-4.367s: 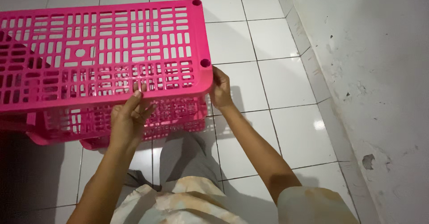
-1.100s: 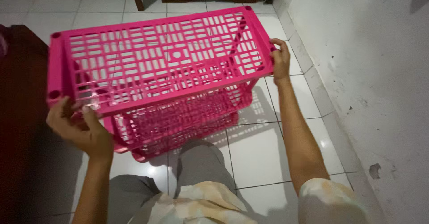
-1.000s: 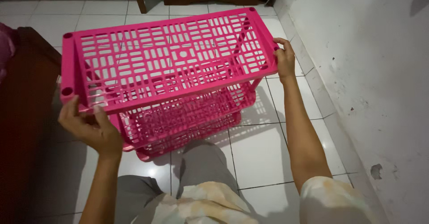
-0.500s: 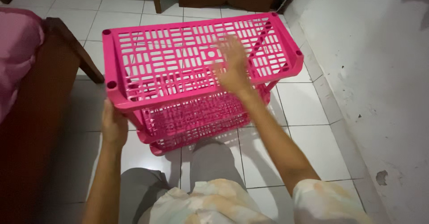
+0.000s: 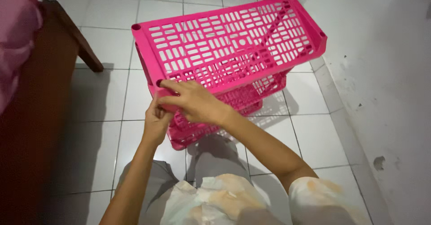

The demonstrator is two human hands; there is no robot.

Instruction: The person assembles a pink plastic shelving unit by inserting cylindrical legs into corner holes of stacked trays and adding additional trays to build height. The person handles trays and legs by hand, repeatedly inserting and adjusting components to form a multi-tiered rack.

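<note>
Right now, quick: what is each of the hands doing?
Left hand: gripping the near left corner of the pink plastic rack from below.
Right hand: fingers curled over that same corner, on the top shelf's edge.

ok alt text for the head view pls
Both hands meet at the near left corner of a pink slotted plastic rack: the right hand lies over the corner, the left hand grips beneath it. The rack stands on a white tiled floor beside a white wall.

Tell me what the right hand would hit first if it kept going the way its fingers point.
The right hand points left across the near-left corner of the pink plastic rack. Already touching that corner, it would probably next meet the left hand or pass over the white tiled floor; depth is unclear.
</note>
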